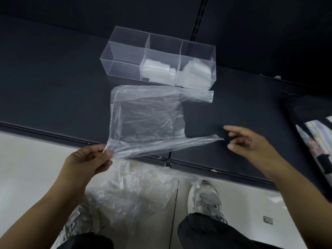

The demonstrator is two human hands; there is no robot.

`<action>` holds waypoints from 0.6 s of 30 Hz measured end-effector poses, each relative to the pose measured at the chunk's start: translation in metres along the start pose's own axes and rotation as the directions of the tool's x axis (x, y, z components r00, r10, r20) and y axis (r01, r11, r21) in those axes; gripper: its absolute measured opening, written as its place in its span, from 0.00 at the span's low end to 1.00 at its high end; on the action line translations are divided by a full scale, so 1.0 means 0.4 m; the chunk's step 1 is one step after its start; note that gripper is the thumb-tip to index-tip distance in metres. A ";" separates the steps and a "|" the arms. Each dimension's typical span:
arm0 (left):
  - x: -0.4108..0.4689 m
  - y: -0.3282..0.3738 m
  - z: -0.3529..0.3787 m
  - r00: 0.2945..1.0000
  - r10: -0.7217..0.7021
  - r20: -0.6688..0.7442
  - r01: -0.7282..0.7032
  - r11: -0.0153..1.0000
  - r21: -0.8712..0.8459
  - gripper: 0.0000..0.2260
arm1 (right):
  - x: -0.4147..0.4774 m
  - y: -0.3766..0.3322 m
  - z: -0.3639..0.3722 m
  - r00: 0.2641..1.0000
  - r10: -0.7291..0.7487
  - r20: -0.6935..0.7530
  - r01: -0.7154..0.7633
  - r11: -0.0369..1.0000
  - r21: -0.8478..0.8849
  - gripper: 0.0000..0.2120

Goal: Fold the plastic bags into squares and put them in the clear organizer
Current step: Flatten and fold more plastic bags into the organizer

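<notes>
A clear plastic bag (147, 115) lies spread on the dark shelf (53, 97), its two handles pointing right. My left hand (89, 159) pinches the bag's near left corner and lifts it off the shelf edge. My right hand (251, 141) hovers at the tip of the near handle with fingers spread, holding nothing. Behind the bag stands the clear organizer (125, 51) with three compartments. Folded bags (158, 71) fill the middle one and more folded bags (195, 72) the right one. The left compartment holds nothing.
A heap of loose plastic bags (136, 191) lies on the pale floor between my shoes (204, 196). The shelf's front edge runs across just under my hands. A dark board with a printed picture (316, 141) leans at the right.
</notes>
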State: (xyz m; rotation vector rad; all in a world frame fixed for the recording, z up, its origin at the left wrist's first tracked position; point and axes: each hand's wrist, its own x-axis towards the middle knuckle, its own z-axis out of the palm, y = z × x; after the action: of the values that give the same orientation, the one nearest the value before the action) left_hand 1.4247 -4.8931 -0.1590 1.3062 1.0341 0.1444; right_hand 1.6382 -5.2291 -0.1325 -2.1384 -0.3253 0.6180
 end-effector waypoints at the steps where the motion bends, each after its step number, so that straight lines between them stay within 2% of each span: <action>1: -0.001 0.001 0.003 1.000 0.011 -0.014 -0.011 1.000 0.017 0.04 | 0.007 -0.008 -0.010 0.995 -0.077 0.061 0.083 0.990 -0.111 0.23; 4: 0.005 0.004 0.009 0.998 0.034 -0.055 -0.032 0.999 0.041 0.03 | 0.053 -0.038 -0.031 0.953 -0.129 0.274 0.193 0.956 -0.220 0.19; 7: 0.014 0.004 0.009 0.997 0.038 -0.063 -0.035 0.998 0.050 0.03 | 0.106 -0.063 -0.037 0.904 -0.019 0.426 0.117 0.972 -0.205 0.15; 10: 0.021 0.002 0.009 0.997 0.036 -0.061 -0.031 0.996 0.085 0.03 | 0.139 -0.067 -0.021 0.861 -0.004 0.508 0.220 0.904 -0.366 0.12; 13: 0.023 -0.003 0.012 0.998 0.038 -0.053 -0.031 0.993 0.116 0.03 | 0.138 -0.057 0.005 0.862 -0.023 0.507 0.265 0.873 -0.411 0.10; 15: 0.022 -0.005 0.014 0.997 0.038 -0.066 -0.030 0.992 0.120 0.04 | 0.127 -0.042 0.014 0.891 -0.079 0.447 0.254 0.903 -0.346 0.09; 16: 0.022 -0.005 0.015 0.996 0.033 -0.078 -0.024 0.993 0.112 0.04 | 0.119 -0.034 0.015 0.907 -0.106 0.408 0.223 0.942 -0.250 0.08; 18: 0.021 -0.006 0.017 0.995 0.014 -0.096 -0.007 0.997 0.074 0.04 | 0.094 -0.022 0.015 0.917 -0.143 0.373 0.123 0.989 0.076 0.06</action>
State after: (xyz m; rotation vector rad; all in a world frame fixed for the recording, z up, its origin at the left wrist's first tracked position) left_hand 1.4332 -4.8935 -0.1662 1.3826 1.1241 0.1801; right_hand 1.6664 -5.2033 -0.1400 -1.9205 -0.6535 0.9495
